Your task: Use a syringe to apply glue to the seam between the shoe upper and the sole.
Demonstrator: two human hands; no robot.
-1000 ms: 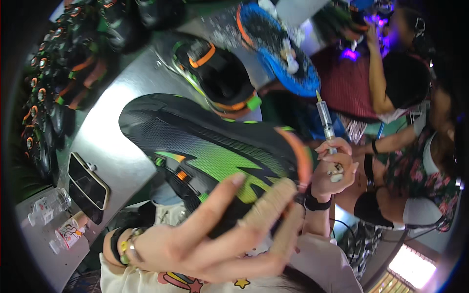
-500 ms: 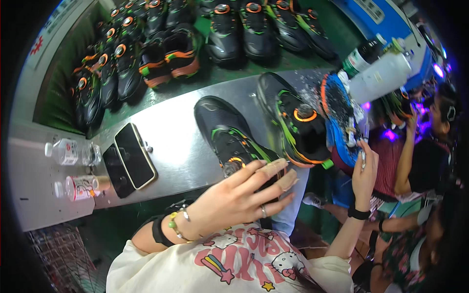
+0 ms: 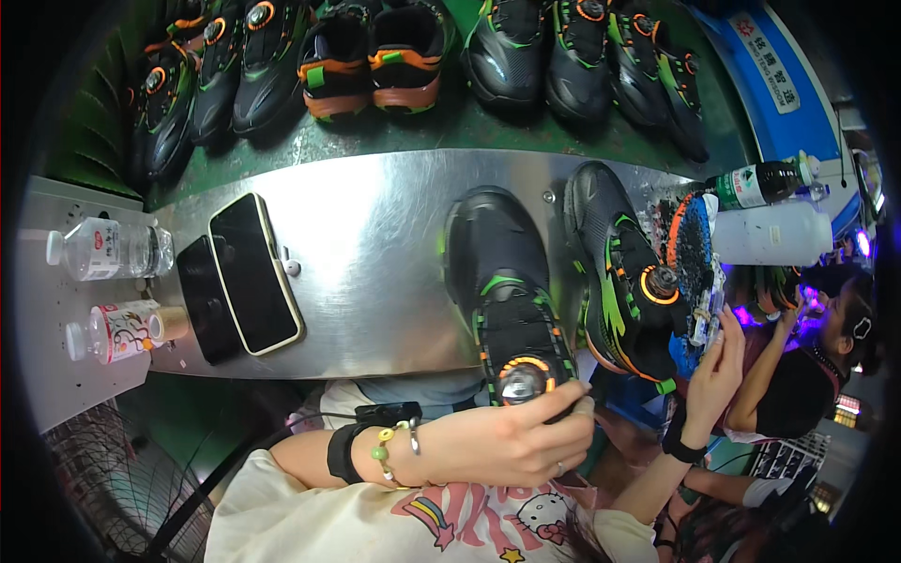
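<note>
A black shoe with green trim and an orange-ringed dial lies on the metal bench, toe away from me. My left hand is closed around its heel end, close behind the dial. Beside it on the right stands a matching shoe, which neither hand holds. Farther right is a blue, orange-edged piece strewn with dark bits. My right hand is at its near end, fingers pinched together by a small clear-and-white item. What the fingertips hold is too small to make out.
Rows of similar shoes line the green surface beyond the bench. Two phones and an earbud lie left; two bottles lie beyond them. A dark bottle and a white container are right. Another person works there.
The view has shifted, so bench items sit differently in it. My left hand's fingers, spread over the shoe's heel end before, are now closed around it. My right hand stays by the blue piece.
</note>
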